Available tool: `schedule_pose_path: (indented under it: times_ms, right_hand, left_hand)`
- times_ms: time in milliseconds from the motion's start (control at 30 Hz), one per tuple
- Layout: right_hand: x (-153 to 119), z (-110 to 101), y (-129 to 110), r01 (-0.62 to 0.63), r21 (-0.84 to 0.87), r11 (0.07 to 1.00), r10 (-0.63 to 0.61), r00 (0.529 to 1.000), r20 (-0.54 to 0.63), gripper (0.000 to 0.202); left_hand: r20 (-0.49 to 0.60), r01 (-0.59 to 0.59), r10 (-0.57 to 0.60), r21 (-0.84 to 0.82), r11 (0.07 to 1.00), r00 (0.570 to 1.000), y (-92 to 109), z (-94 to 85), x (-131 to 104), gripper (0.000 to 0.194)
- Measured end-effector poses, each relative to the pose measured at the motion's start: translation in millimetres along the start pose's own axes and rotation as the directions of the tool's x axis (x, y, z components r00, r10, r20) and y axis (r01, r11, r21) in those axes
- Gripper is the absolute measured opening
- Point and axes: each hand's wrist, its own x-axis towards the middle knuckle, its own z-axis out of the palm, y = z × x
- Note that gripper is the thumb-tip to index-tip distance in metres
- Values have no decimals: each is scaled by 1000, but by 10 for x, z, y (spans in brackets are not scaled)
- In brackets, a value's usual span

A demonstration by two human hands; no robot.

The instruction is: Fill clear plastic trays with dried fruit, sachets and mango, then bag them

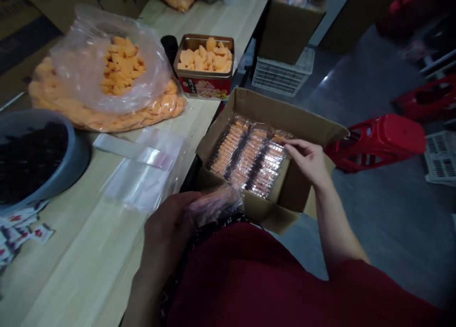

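Observation:
An open cardboard box (285, 109) holds three rows of small clear-wrapped packs (245, 151) with orange contents. My right hand (307, 160) reaches into it from the right, fingers pinched at the top end of the right-hand row, on a wrapped pack. At the box's near left corner, my left hand (171, 222) grips a bunch of clear-wrapped packs (215, 201), somewhat blurred. Flat clear plastic bags (142, 175) lie on the wooden table (89, 241) to the left of the box.
A big clear bag of orange pieces (124, 113) and a red tin (206, 87) of them stand on the table. At left are a tub (80, 151) of dark bits and small sachets (21, 232). Beyond the box are a red stool (402, 137) and white crate (281, 75).

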Motion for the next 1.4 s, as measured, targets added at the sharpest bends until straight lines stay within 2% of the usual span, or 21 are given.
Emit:
schedule_pose_path:
  times_ms: [100, 167, 267, 300, 367, 400, 433, 500, 567, 633, 700, 800, 867, 933, 1000, 1033, 1067, 1133, 1200, 1300, 1400]
  right_hand:
    - [301, -140, 462, -92, -209, 974, 61, 987, -150, 31]
    - [514, -128, 583, -132, -290, 948, 98, 987, -129, 30]
    - [649, 66, 350, -16, -161, 987, 32, 995, 97, 33]
    - [632, 142, 206, 46, -69, 997, -31, 979, 202, 35]
    - [562, 241, -23, 115, 83, 990, -139, 905, 401, 35]
    - [538, 257, -52, 121, 106, 987, -155, 889, 430, 34]
    - [537, 252, -1, 111, 89, 990, -138, 905, 402, 33]
    - [619, 188, 335, 44, -42, 998, -35, 980, 197, 33]
    - [786, 80, 842, -77, -237, 968, 84, 996, 16, 32]
    - [957, -20, 1293, -129, -394, 910, 147, 989, 17, 28]
    - [1032, -52, 1535, -123, -474, 872, 173, 983, 63, 26]
    - [800, 76, 1519, -36, -517, 855, 140, 977, 163, 25]
    - [401, 245, 1391, 57, -512, 857, 141, 930, 340, 28]
    - [-108, 438, 1277, 120, -469, 875, 187, 810, 556, 47]
    - [-588, 605, 1228, 111, -456, 883, 262, 689, 676, 74]
    - [-774, 663, 1230, 84, -431, 898, 280, 647, 710, 77]
    - [-910, 698, 1246, 51, -407, 912, 287, 628, 723, 77]
    - [-1033, 705, 1295, 0, -360, 933, 277, 638, 718, 65]
    - [-1016, 671, 1333, 8, -352, 936, 258, 665, 701, 51]
    - [-945, 680, 1356, 99, -405, 909, 250, 649, 719, 40]
    - [-958, 830, 1387, 152, -464, 873, 275, 632, 725, 35]
  left_hand:
    - [85, 5, -3, -30, 1000, 996, -79, 208, 122, 32]
    - [126, 42, -34, -61, 997, 991, -104, 333, 191, 30]
    - [171, 104, -84, -113, 988, 982, -54, 510, 310, 26]
    - [179, 108, -85, -124, 986, 980, -19, 570, 356, 24]
    - [174, 92, -69, -125, 988, 982, 57, 691, 453, 23]
    - [166, 76, -56, -121, 990, 984, 87, 749, 496, 22]
    - [162, 66, -46, -116, 991, 986, 108, 804, 532, 22]
    - [174, 68, -48, -112, 991, 984, 106, 895, 577, 23]
    - [210, 98, -72, -114, 989, 975, 49, 960, 593, 24]
    - [238, 130, -101, -106, 986, 966, -33, 1006, 598, 25]
    - [252, 138, -113, -82, 987, 961, -93, 1031, 605, 26]
    - [238, 133, -120, -37, 990, 964, -103, 1029, 631, 26]
    - [208, 136, -130, -14, 991, 969, -88, 1013, 654, 25]
    - [170, 148, -146, 3, 989, 975, -85, 1003, 671, 25]
    - [132, 165, -165, 13, 986, 977, -99, 1007, 675, 23]
    - [120, 173, -173, 11, 985, 978, -109, 1016, 672, 23]
    - [117, 179, -178, 5, 984, 977, -118, 1027, 667, 23]
    - [123, 176, -173, -11, 984, 977, -126, 1055, 654, 23]
    - [131, 158, -152, -34, 987, 980, -120, 1078, 643, 22]
    - [125, 144, -135, -64, 988, 983, -94, 1091, 630, 22]
    - [116, 153, -141, -110, 982, 983, -83, 1091, 619, 21]
